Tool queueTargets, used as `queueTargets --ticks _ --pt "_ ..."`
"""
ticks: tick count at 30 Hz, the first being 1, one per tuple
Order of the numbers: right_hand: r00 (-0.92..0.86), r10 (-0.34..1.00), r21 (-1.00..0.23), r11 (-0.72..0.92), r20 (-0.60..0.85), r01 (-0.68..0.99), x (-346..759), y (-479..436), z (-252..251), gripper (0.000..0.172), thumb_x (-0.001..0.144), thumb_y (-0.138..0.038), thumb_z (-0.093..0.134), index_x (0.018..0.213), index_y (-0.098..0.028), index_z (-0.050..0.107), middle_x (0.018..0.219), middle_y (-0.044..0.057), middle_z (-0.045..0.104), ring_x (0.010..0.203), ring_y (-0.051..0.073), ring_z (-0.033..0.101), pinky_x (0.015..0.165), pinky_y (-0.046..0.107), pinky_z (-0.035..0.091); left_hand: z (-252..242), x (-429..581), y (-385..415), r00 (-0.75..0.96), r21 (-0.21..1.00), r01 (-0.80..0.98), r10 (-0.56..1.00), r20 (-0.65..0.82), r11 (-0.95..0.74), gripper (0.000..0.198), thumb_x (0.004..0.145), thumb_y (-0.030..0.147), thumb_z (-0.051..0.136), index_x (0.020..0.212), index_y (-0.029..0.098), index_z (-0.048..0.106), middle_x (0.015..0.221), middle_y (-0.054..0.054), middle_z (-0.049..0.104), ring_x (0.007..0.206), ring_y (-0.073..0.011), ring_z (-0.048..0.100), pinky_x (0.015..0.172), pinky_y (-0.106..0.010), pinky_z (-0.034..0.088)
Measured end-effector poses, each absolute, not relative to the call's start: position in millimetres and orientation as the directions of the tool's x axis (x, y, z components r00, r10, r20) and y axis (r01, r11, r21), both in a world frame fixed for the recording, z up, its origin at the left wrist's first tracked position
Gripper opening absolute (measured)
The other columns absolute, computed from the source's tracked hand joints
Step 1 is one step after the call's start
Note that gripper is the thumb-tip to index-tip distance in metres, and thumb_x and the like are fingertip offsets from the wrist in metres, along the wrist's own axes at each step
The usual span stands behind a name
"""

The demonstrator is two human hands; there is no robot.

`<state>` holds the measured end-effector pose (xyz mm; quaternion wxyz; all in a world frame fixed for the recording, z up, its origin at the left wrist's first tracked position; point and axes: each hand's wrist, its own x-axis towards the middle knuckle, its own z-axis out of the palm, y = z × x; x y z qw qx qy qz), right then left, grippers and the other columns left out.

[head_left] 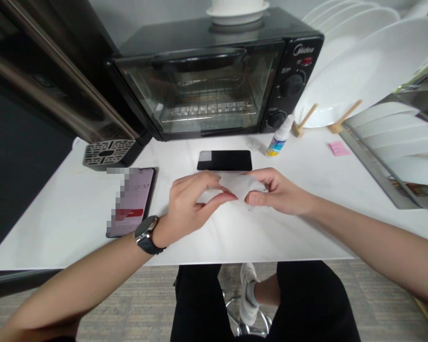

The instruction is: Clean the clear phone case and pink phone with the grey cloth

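Observation:
Both my hands meet over the middle of the white table point(57, 209), pinching a small white cloth or wipe point(239, 184) between them. My left hand point(190, 202), with a dark watch on the wrist, grips its left edge with thumb and fingers closed. My right hand point(274, 190) is curled round its right edge. Just behind the cloth lies a black phone point(224, 160), screen dark, flat on the table. A second phone point(132, 200) with a lit screen lies to the left of my left hand.
A black toaster oven point(214, 80) stands at the back with a white dish on top. A small spray bottle point(280, 137) stands beside it. White plates point(371, 66) lean in a rack at right, near a pink sticky note point(338, 148). A black appliance point(107, 153) sits at left.

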<state>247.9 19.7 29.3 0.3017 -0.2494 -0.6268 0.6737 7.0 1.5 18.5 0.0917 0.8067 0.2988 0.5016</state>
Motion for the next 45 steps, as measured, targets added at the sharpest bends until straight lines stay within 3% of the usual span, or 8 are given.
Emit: queueTargets --ticks 4,10,17,23,30,35,38,45 --pt "-0.719 0.695 -0.991 -0.076 0.028 -0.112 251.8 24.3 28.7 0.030 0.079 -0.045 0.099 0.087 -0.027 0.076 0.079 -0.002 0.064 0.068 0.018 0.050 0.062 0.031 0.039 16.8 6.7 2.6 0.251 0.456 0.378 0.563 0.787 -0.806 0.022 0.098 0.031 0.081 0.120 0.032 0.078 0.096 0.001 0.085 0.074 -0.0217 0.077 0.067 -0.036 0.066" --pt "-0.692 0.716 -0.991 0.005 0.096 -0.133 245.0 18.7 26.9 0.040 0.082 -0.057 0.094 0.073 -0.025 0.073 0.069 -0.003 0.051 0.064 0.017 0.040 0.059 0.032 0.032 25.2 12.5 -3.1 0.449 0.363 0.298 0.465 0.763 -0.883 0.016 0.097 0.026 0.082 0.109 0.036 0.079 0.083 0.002 0.082 0.067 -0.0238 0.076 0.058 -0.037 0.061" --pt "-0.728 0.685 -0.993 -0.047 0.044 -0.104 251.6 23.1 33.7 0.029 0.084 -0.046 0.096 0.084 -0.027 0.074 0.078 -0.002 0.061 0.069 0.018 0.048 0.063 0.031 0.036 16.4 7.0 -0.6 0.269 0.468 0.304 0.546 0.793 -0.829 0.039 0.097 0.021 0.080 0.133 0.037 0.077 0.099 -0.001 0.084 0.080 -0.0254 0.077 0.069 -0.040 0.063" --pt "-0.666 0.742 -0.995 0.022 0.080 -0.094 245.1 16.4 29.6 0.045 0.083 -0.064 0.092 0.073 -0.026 0.069 0.071 -0.003 0.052 0.066 0.018 0.042 0.061 0.032 0.037 20.1 12.1 -3.1 0.449 0.409 0.270 0.490 0.747 -0.872 0.030 0.096 0.024 0.081 0.122 0.039 0.079 0.087 0.001 0.081 0.072 -0.0247 0.074 0.062 -0.039 0.058" --pt "-0.705 0.707 -0.996 -0.007 0.055 -0.085 252.4 22.1 38.4 0.028 0.084 -0.050 0.094 0.086 -0.029 0.076 0.080 -0.001 0.061 0.070 0.018 0.050 0.063 0.032 0.038 9.0 3.8 4.1 0.238 0.440 0.329 0.524 0.818 -0.836 0.037 0.095 0.022 0.083 0.129 0.033 0.076 0.099 -0.001 0.083 0.078 -0.0238 0.076 0.065 -0.039 0.062" --pt "-0.675 0.736 -0.999 0.020 0.048 -0.049 249.5 21.0 32.4 0.045 0.078 -0.056 0.097 0.068 -0.026 0.064 0.070 -0.003 0.051 0.067 0.018 0.044 0.062 0.032 0.036 18.6 8.9 0.2 0.413 0.316 0.341 0.443 0.796 -0.885 0.014 0.098 0.024 0.080 0.109 0.031 0.076 0.090 0.000 0.082 0.074 -0.0215 0.076 0.061 -0.034 0.061" --pt "-0.670 0.741 -0.999 0.004 0.038 -0.053 247.9 17.5 31.8 0.044 0.080 -0.058 0.095 0.070 -0.026 0.066 0.070 -0.004 0.051 0.065 0.017 0.040 0.061 0.032 0.036 21.7 11.3 -0.8 0.455 0.285 0.328 0.414 0.788 -0.901 0.011 0.098 0.026 0.082 0.103 0.033 0.076 0.083 0.002 0.079 0.069 -0.0207 0.075 0.057 -0.034 0.059" --pt "-0.727 0.687 -0.999 -0.030 0.013 -0.045 254.1 23.8 37.2 0.027 0.080 -0.041 0.097 0.086 -0.027 0.074 0.081 -0.003 0.063 0.071 0.018 0.052 0.065 0.031 0.042 16.3 6.2 4.1 0.314 0.364 0.304 0.453 0.834 -0.880 0.036 0.100 0.020 0.078 0.133 0.032 0.073 0.105 -0.002 0.084 0.086 -0.0223 0.079 0.071 -0.037 0.065"
